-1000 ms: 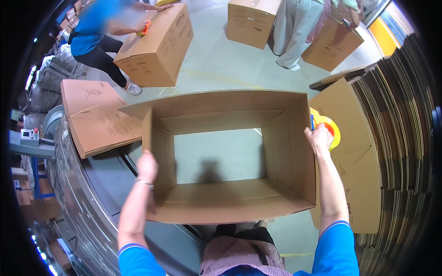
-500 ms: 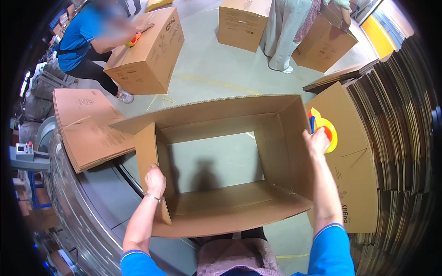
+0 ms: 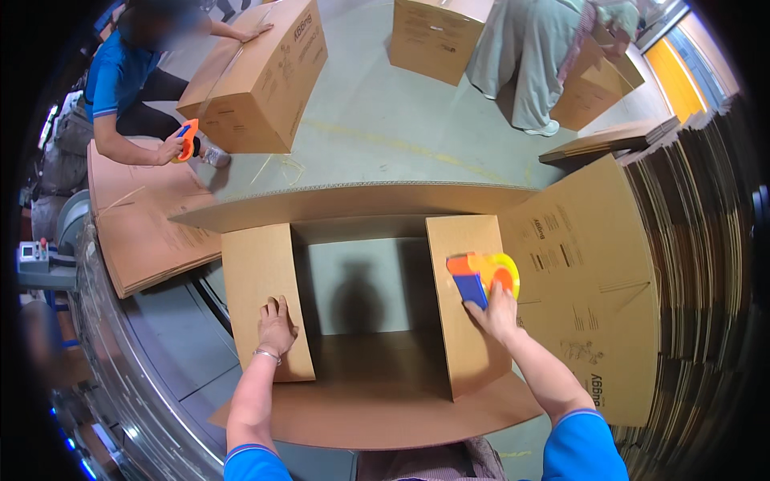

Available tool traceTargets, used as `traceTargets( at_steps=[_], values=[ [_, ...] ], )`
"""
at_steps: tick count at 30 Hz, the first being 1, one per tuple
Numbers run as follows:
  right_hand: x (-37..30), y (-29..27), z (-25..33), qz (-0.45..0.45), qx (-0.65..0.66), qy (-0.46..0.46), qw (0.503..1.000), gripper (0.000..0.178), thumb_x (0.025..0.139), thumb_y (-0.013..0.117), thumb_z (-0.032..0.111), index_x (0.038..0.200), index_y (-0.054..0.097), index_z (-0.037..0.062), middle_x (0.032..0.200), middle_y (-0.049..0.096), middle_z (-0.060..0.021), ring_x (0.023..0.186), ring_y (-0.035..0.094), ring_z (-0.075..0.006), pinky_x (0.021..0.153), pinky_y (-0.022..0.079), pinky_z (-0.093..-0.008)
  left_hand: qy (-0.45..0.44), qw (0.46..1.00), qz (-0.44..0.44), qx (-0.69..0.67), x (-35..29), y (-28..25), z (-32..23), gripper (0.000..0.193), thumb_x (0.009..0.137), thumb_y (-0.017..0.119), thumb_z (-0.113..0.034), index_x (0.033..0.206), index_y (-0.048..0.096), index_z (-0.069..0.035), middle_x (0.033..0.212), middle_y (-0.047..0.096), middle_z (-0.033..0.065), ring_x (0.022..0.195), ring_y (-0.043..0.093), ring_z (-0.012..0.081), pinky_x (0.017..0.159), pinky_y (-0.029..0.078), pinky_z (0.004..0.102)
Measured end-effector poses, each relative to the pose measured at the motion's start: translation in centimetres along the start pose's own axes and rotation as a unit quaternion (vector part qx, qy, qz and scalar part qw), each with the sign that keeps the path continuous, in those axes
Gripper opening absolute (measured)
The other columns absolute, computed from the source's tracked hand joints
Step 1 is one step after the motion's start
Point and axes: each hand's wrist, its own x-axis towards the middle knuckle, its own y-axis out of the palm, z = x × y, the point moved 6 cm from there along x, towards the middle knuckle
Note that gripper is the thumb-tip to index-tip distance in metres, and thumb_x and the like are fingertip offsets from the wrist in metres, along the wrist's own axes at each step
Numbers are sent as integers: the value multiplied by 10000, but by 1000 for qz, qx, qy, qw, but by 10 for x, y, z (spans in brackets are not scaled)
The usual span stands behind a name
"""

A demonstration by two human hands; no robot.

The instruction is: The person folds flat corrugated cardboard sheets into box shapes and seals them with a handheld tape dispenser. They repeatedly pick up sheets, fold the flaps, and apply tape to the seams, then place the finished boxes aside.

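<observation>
Right in front of me stands a large brown cardboard box (image 3: 365, 405), seen from above, with floor showing through its bottom. Its left flap (image 3: 261, 248) and right flap (image 3: 481, 377) are folded inward; the far and near flaps lean outward. My left hand (image 3: 277, 327) rests on the left flap, fingers spread, holding nothing. In my right hand (image 3: 499, 313) is a tape dispenser (image 3: 481, 274) in orange, yellow and blue, held against or just over the right flap. My fingers are closed round its yellow-orange side.
Flat cardboard sheets (image 3: 152, 232) lie left, beside a grey machine surface (image 3: 192, 353). A tall stack of folded cartons (image 3: 698, 240) and a leaning sheet (image 3: 593, 297) stand right. Beyond, a co-worker (image 3: 108, 88) with a tape dispenser (image 3: 188, 140) touches a closed box (image 3: 257, 80); another person (image 3: 517, 64) bends.
The right flap has been folded inward, and my right hand brought the tape dispenser left over it. My left hand has opened from its grip on the left flap, which lies flatter.
</observation>
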Motion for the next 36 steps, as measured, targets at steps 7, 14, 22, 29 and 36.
traceTargets(
  at_steps=[7,14,22,29,36],
  values=[
    [22,74,-1,28,-155,-156,975,153,817,523,73,967,525,43,819,596,-113,736,610,-260,768,420,-387,-10,997,69,27,22,7,-8,806,793,686,-290,1487,335,-79,1492,307,151,1306,393,327,1003,457,415],
    [29,84,-5,46,-169,-162,971,113,848,513,109,941,542,52,854,603,-117,772,609,-266,780,438,-398,73,942,181,-274,-120,-85,0,706,841,710,-398,1415,476,-59,1448,459,182,1358,416,334,1125,356,385],
    [35,86,-10,87,-186,-140,969,207,840,596,216,953,540,52,875,609,-122,798,622,-271,785,437,-392,177,977,-51,-107,-260,-69,-48,565,760,667,-640,1016,727,-140,1094,700,22,1049,642,200,890,485,345],
    [69,20,158,49,77,-104,990,496,664,846,258,994,549,36,863,635,-150,821,620,-341,763,465,-449,198,952,-173,-154,-251,-84,-45,510,714,687,-656,779,713,-151,852,718,-20,797,671,157,722,499,311],
    [61,36,458,30,106,-511,852,144,775,607,105,875,509,74,760,573,-97,758,585,-260,780,406,-377,215,929,-241,-181,-245,-88,-42,511,709,698,-632,623,661,-129,669,653,-1,626,627,162,607,481,294]
  ],
)
